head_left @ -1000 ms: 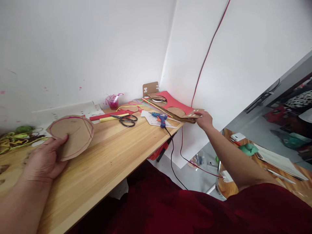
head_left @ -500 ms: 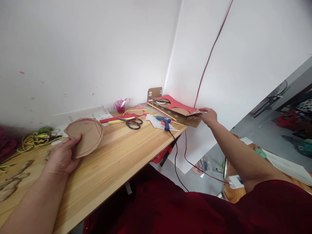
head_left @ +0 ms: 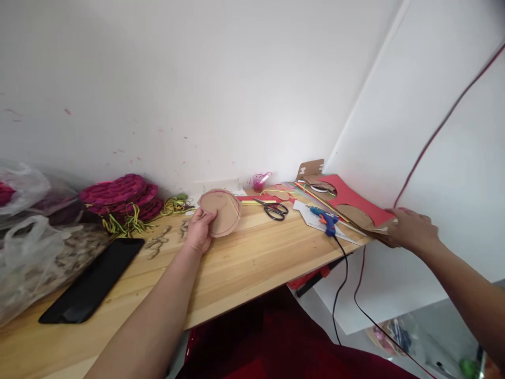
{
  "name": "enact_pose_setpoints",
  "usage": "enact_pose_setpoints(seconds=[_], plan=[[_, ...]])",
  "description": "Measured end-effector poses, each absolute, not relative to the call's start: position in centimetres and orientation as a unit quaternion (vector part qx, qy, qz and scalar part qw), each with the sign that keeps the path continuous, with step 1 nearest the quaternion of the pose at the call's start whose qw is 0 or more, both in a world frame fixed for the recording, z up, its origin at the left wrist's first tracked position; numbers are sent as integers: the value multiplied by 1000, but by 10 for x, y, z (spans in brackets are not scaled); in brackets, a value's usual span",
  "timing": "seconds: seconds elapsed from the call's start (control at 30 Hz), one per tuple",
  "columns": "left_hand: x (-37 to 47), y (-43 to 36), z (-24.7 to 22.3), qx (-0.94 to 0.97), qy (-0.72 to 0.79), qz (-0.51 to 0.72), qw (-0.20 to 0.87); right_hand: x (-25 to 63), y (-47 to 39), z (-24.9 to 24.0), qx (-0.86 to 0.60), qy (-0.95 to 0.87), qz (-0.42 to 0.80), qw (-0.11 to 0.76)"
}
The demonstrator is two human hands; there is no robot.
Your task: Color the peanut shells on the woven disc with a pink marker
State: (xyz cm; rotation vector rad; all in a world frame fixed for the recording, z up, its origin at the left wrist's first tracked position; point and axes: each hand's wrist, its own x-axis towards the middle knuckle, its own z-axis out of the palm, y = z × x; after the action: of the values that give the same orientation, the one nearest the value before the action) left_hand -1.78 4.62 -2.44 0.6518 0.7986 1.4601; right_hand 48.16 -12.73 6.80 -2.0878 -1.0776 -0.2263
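Note:
A round piece of cardboard [head_left: 224, 215] with a pinkish line along its rim is pinched in my left hand [head_left: 202, 227], thumb on top, over the table. At the right end my right hand [head_left: 414, 229] grips the edge of a stack of cardboard sheets [head_left: 357, 215]; its fingertips are partly hidden. Red paper [head_left: 365, 202] with curved cutouts lies on that stack. Just left of it, a blue hot glue gun [head_left: 327, 221] rests on a white paper piece [head_left: 305, 215]. Black-handled scissors [head_left: 275, 210] lie between my hands, beside yellow and red strips.
Along the wall stand a cup of pink paint [head_left: 259, 182] and magenta braided coils [head_left: 122, 195] with yellow-green yarn [head_left: 130, 223]. Peanuts [head_left: 158, 242], a black phone [head_left: 94, 279] and a plastic bag of peanuts [head_left: 51, 263] are at left. The glue gun's cord [head_left: 345, 273] hangs off the table edge.
My view has swung left, bringing the phone, bag and magenta coils into sight. The stack at my right hand now lies lower and flatter. My left hand still holds the cardboard circle.

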Motion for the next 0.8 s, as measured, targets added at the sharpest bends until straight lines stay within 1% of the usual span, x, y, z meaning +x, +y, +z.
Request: enact_pose_setpoints(seconds=[0.13,0.23,0.37,0.4,0.43,0.57,0.67,0.8], plan=[[-18,48,-27,288,347,643,619,383,-89,68,-783,-515,4,349],[-18,48,-27,302,344,650,606,296,-57,52,-686,-617,138,361],[-18,46,-24,288,358,658,597,207,-16,26,-648,-646,173,363],[-18,46,-24,289,359,657,596,192,-7,21,-640,-650,188,364],[-19,46,-24,291,360,658,593,179,1,16,-630,-649,230,359],[-20,47,-25,311,362,648,593,144,26,0,-583,-621,346,393],[-20,49,-26,310,380,659,571,126,44,-8,-601,-556,384,427],[-21,49,-23,308,391,682,535,110,68,-14,-558,-508,435,491]])
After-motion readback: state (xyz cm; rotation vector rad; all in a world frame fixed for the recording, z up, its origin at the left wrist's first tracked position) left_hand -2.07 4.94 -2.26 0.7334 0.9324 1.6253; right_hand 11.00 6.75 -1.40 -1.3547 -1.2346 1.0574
